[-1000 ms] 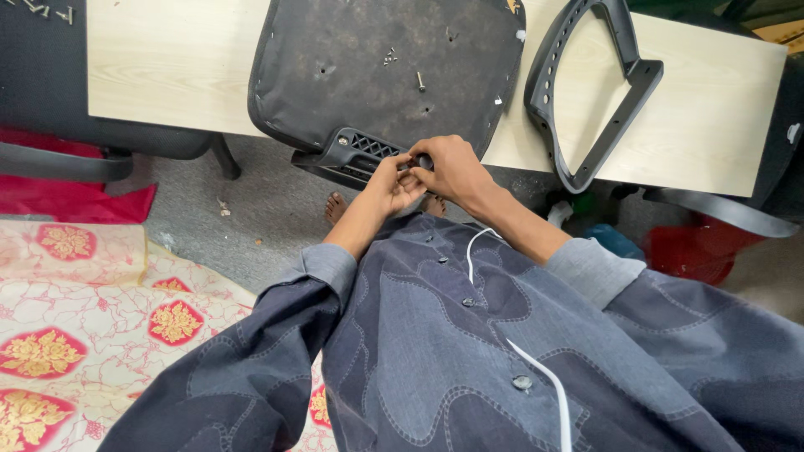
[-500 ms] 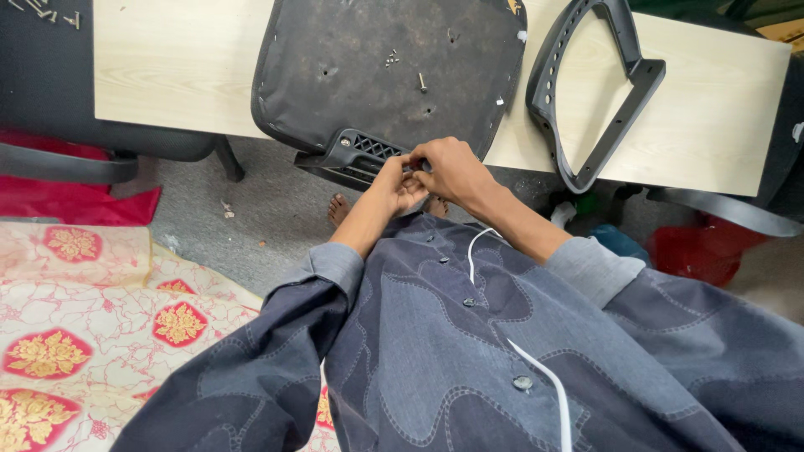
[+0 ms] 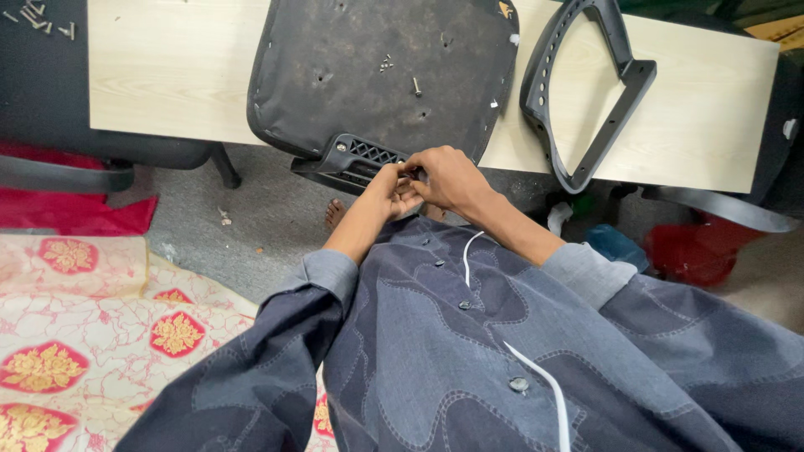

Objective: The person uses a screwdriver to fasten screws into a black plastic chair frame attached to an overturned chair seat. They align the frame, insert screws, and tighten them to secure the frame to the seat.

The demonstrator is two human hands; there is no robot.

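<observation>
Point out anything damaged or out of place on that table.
The upturned seat pad hangs over the table edge, its underside scuffed and torn at the far right corner. Loose screws lie on it. The detached armrest lies beside it.

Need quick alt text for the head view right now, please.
Both hands, left hand and right hand, meet at a black ribbed plastic bracket under an upturned chair seat on a pale table. A black armrest loop lies to the right.

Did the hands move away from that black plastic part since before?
No. Both the left hand and right hand stay pressed together at the black plastic bracket, under the seat pan's front edge.
</observation>
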